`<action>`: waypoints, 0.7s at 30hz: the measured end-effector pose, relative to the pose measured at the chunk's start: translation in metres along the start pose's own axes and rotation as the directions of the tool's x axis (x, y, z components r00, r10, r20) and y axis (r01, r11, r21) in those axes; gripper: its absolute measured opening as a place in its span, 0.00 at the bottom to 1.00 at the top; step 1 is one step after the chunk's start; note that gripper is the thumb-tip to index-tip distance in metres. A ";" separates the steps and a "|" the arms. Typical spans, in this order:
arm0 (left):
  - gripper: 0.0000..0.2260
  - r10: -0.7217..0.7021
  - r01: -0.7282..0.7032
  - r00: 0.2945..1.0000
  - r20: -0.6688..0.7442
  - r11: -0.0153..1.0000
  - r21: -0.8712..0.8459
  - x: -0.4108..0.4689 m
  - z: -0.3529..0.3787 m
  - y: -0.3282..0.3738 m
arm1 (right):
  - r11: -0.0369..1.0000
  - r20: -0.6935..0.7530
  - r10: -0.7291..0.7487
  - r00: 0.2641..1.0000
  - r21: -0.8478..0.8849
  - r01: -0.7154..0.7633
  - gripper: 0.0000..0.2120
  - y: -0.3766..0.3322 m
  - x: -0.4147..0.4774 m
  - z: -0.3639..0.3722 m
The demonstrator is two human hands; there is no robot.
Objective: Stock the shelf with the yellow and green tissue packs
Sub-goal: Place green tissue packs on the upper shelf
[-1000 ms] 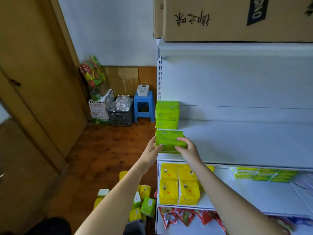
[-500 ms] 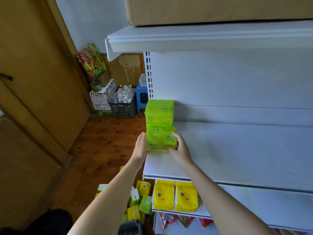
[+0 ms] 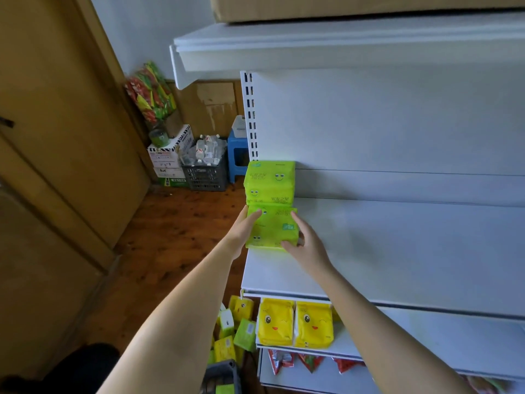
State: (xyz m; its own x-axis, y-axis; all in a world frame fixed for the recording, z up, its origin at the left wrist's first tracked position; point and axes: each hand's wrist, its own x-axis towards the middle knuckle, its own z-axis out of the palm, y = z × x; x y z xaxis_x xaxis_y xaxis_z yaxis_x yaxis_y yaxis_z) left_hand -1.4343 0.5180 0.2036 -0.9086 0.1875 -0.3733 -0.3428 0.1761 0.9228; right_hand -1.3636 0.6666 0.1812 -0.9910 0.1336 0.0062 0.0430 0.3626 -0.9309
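left hand [image 3: 241,231] + right hand [image 3: 308,247] both curled on green pack [image 3: 271,230] | risk: we shove crooked, 2-high stack [image 3: 270,180] tips off shelf [image 3: 397,251] edge lol

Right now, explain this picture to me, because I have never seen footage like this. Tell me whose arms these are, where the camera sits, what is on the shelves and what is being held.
There is no machine here. A person wears one wide-angle camera on the head, looking forward and down, so the two bare arms are their own. The left hand and right hand grip a green tissue pack from either side. It is at the left end of a white shelf, just in front of a stack of green packs that stands against the back panel. On the shelf below stand yellow packs with cartoon faces. More loose packs lie on the wooden floor beside the unit, and a cardboard box sits on top.
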 end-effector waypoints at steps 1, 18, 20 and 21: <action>0.26 0.015 -0.015 1.000 0.007 1.000 -0.016 0.000 0.001 -0.001 | 0.999 0.004 -0.022 1.000 -0.039 0.022 0.33 -0.001 0.000 -0.002; 0.26 0.158 -0.157 0.962 -0.223 0.987 0.022 -0.035 -0.020 -0.021 | 0.922 -0.062 -0.302 0.951 -0.273 0.274 0.30 -0.039 -0.010 -0.005; 0.27 0.172 -0.165 0.952 -0.255 0.985 0.047 -0.052 -0.037 -0.031 | 0.894 -0.027 -0.377 0.926 -0.274 0.356 0.29 -0.058 -0.011 0.012; 0.27 0.176 -0.166 0.947 -0.271 0.984 0.058 -0.061 -0.049 -0.038 | 0.887 0.002 -0.392 0.920 -0.263 0.378 0.28 -0.066 -0.013 0.025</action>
State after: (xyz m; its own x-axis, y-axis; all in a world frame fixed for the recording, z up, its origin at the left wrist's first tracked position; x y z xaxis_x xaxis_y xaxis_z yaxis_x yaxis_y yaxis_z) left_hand -1.3774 0.4530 0.1965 -0.9848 -0.0532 -0.1654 -0.1727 0.1980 0.9649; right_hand -1.3562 0.6181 0.2335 -0.9289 -0.0207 0.3698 -0.3034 0.6152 -0.7277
